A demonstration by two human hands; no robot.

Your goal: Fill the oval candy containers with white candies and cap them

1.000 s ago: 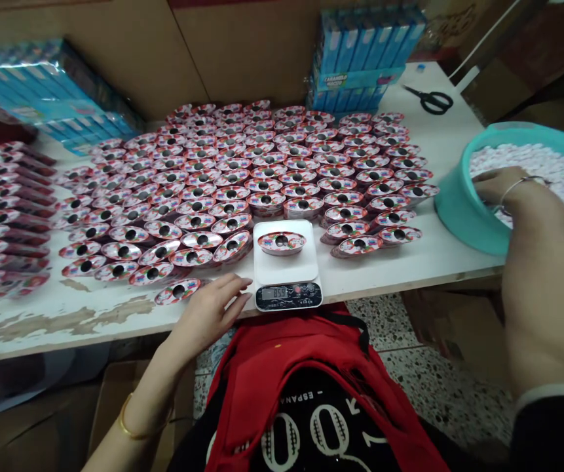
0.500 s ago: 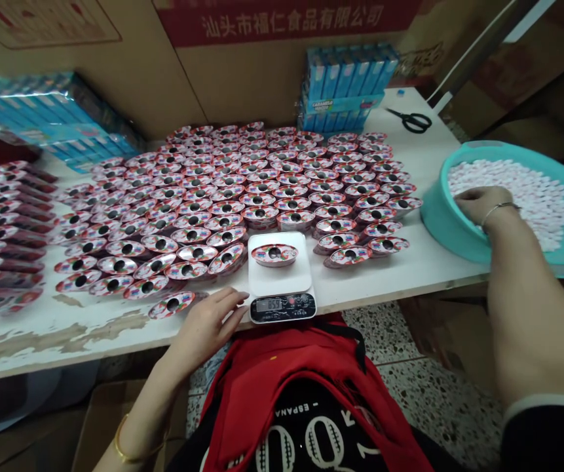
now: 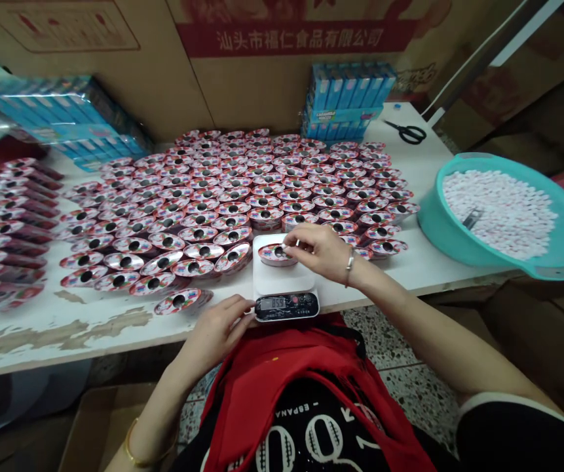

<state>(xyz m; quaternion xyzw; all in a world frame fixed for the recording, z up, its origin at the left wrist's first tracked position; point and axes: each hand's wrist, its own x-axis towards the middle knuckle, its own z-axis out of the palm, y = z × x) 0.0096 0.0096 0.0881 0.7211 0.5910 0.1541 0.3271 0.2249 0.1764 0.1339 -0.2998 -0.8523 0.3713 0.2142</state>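
Note:
A small white kitchen scale (image 3: 284,280) stands at the table's near edge, and a red oval foil-topped container (image 3: 272,254) lies on its platform. My right hand (image 3: 317,250) hovers over that container, its fingertips pinched on a small pale piece at the lid's hole. My left hand (image 3: 220,328) rests on the table edge beside the scale's display, fingers loosely stretched out and holding nothing. A single oval container (image 3: 179,300) lies just left of that hand.
Several rows of the same oval containers (image 3: 242,190) cover the white table (image 3: 65,324). A teal basin (image 3: 439,226) of white pieces with a small scoop (image 3: 471,218) sits at right. Blue boxes (image 3: 345,98), scissors (image 3: 408,133), stacked containers (image 3: 1,229) at left.
My right hand left the teal basin and came across to the container on the scale, pinching a small piece. The left hand stayed by the scale. The view tilted up slightly.

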